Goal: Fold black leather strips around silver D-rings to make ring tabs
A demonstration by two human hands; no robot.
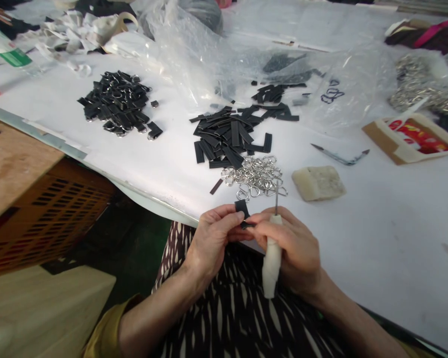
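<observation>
My left hand (216, 233) pinches a short black strap piece (241, 208) just over the table's front edge. Fingers of my right hand (294, 243) meet the strap's lower end, while the same hand grips an awl (272, 263) with a pale wrapped handle, its thin metal shaft pointing away from me. Whether a ring sits in the strap is hidden by the fingers. Just beyond my hands lies a heap of silver D-rings (256, 174), touching a pile of loose black strap pieces (224, 132). A heap of strap pieces fitted with rings (115, 102) lies to the left.
Right of the rings are a whitish block (318, 183), thin pointed tweezers (339, 156) and an open box with red packets (418, 136). Clear plastic bags (194, 54) spread across the back. Below the table at left stands an orange crate (48, 214).
</observation>
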